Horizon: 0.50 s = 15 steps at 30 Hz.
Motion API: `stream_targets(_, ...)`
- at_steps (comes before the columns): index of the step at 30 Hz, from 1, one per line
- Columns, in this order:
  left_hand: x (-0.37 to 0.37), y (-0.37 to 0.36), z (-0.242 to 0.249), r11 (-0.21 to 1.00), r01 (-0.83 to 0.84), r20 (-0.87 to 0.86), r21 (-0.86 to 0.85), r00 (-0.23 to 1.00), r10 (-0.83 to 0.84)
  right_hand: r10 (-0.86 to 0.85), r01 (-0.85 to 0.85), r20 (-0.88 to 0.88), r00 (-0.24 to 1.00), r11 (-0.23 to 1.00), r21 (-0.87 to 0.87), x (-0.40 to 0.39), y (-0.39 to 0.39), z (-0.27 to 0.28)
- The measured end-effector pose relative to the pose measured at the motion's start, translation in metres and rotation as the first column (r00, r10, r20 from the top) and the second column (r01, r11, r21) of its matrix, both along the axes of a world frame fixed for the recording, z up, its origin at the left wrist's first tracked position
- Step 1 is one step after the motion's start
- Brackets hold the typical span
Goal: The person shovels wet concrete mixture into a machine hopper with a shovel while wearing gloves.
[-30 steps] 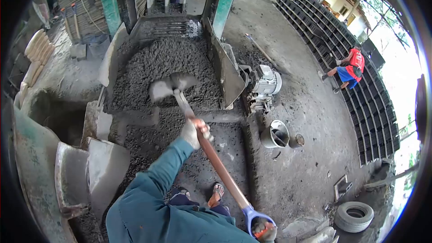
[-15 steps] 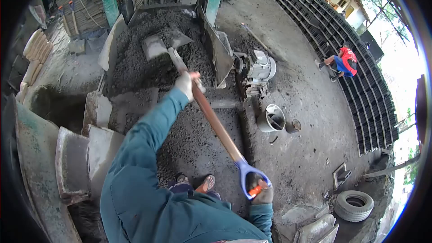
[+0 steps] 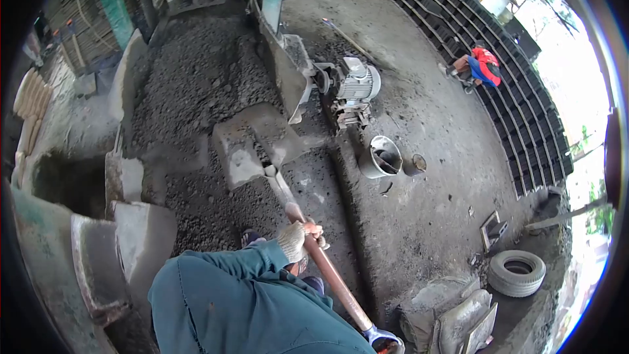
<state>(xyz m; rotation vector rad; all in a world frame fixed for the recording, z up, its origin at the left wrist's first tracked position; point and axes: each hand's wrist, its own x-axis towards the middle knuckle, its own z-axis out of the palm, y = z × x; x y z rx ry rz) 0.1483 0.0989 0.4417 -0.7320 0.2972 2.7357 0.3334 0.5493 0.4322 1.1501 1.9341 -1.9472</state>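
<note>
A shovel slants from the middle of the view to the bottom edge, its broad grey blade (image 3: 240, 162) low at the near edge of a heap of dark, crumbly material (image 3: 196, 65). My left hand (image 3: 300, 239), in a pale knitted glove, is wrapped round the brown shaft (image 3: 334, 280) above my feet. At the bottom edge my right hand (image 3: 395, 347) is mostly cut off by the frame. What shows of it is at the shovel's blue D-shaped handle (image 3: 378, 334), closed on the grip.
Right of the heap stand a metal side plate (image 3: 291, 78), an electric motor (image 3: 359, 85) and a bucket (image 3: 381, 157). A tire (image 3: 517, 273) lies at lower right. A person in red (image 3: 483, 65) crouches by long dark racks (image 3: 524, 111). An open pit (image 3: 72, 183) is at left.
The shovel has come back toward me and down, its blade leaving the heap's middle for its near edge. Both hands moved with it, the right one nearly out of view.
</note>
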Motion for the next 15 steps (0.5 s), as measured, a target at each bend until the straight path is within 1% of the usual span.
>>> stream_targets(2, -0.017, -0.038, 0.019, 1.000, -0.009, 0.037, -0.026, 0.999, 0.010, -0.007, 0.007, -0.015, 1.000, 1.000, 0.011, 0.001, -0.039, 0.007)
stream_targets(4, -0.045, -0.088, 0.017, 0.985, -0.041, -0.040, -0.167, 0.999, 0.035, 0.010, -0.009, -0.057, 0.998, 1.000, 0.013, -0.006, -0.080, 0.007)
stream_targets(6, -0.085, -0.152, 0.018, 0.978, -0.089, -0.071, -0.189, 0.995, 0.077, 0.034, -0.032, -0.109, 0.993, 0.999, 0.023, -0.024, -0.134, 0.013)
stream_targets(7, -0.105, -0.183, 0.025, 0.954, -0.102, -0.027, -0.283, 0.995, 0.099, 0.056, -0.054, -0.056, 0.997, 0.998, 0.041, -0.044, -0.172, 0.015)
stream_targets(8, -0.123, -0.216, 0.010, 0.953, -0.140, -0.058, -0.267, 0.990, 0.129, 0.053, -0.044, -0.166, 0.985, 0.997, 0.057, -0.060, -0.207, 0.007)
stream_targets(9, -0.146, -0.250, 0.001, 0.931, -0.114, -0.079, -0.348, 0.993, 0.092, 0.045, -0.040, -0.178, 0.983, 0.999, 0.031, -0.079, -0.246, 0.017)
stream_targets(10, -0.159, -0.278, 0.010, 0.908, -0.152, -0.099, -0.391, 0.988, 0.122, 0.028, -0.033, -0.238, 0.971, 0.999, -0.020, -0.092, -0.272, 0.008)
stream_targets(11, -0.179, -0.308, 0.001, 0.895, -0.179, -0.149, -0.408, 0.980, 0.128, -0.052, 0.000, -0.267, 0.962, 0.981, -0.192, -0.110, -0.313, 0.034)
stream_targets(12, -0.195, -0.333, 0.007, 0.870, -0.210, -0.181, -0.446, 0.973, 0.142, -0.080, -0.024, -0.311, 0.947, 0.948, -0.318, -0.126, -0.345, 0.052)
stream_targets(13, -0.212, -0.355, 0.008, 0.837, -0.308, -0.190, -0.453, 0.950, 0.247, 0.069, -0.191, -0.405, 0.912, 0.944, -0.269, -0.137, -0.348, 0.028)
stream_targets(14, -0.240, -0.383, 0.003, 0.794, -0.344, -0.137, -0.501, 0.938, 0.319, 0.409, -0.307, -0.403, 0.819, 0.905, 0.294, -0.148, -0.369, 0.065)
stream_targets(15, -0.252, -0.395, 0.012, 0.708, -0.442, -0.248, -0.550, 0.896, 0.367, 0.386, -0.414, -0.464, 0.797, 0.909, 0.045, -0.151, -0.391, 0.121)
